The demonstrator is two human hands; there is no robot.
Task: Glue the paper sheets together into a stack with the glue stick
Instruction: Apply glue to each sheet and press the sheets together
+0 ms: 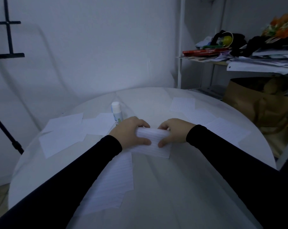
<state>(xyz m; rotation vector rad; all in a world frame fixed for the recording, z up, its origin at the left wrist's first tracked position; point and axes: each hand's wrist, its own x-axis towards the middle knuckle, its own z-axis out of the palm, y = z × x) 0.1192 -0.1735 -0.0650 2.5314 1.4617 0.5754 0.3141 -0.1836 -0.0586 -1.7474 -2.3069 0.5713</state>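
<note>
Both hands, left [131,132] and right [173,131], grip a lined sheet [154,142].

Dim, bluish and grainy, with soft shadows on the wall [93,47], slight blur throughout, and wide-angle bending of the table [173,187] toward the edges.

Desk [156,187]: smooth, matt white top. Sheets [62,134]: thin white lined paper, matt, flat; one sheet [154,142] curled at its upper edge. Glue stick [117,114]: smooth white plastic with printed label. Sleeves [90,164]: matt black cloth. Bag [248,103]: creased brown paper.
</note>
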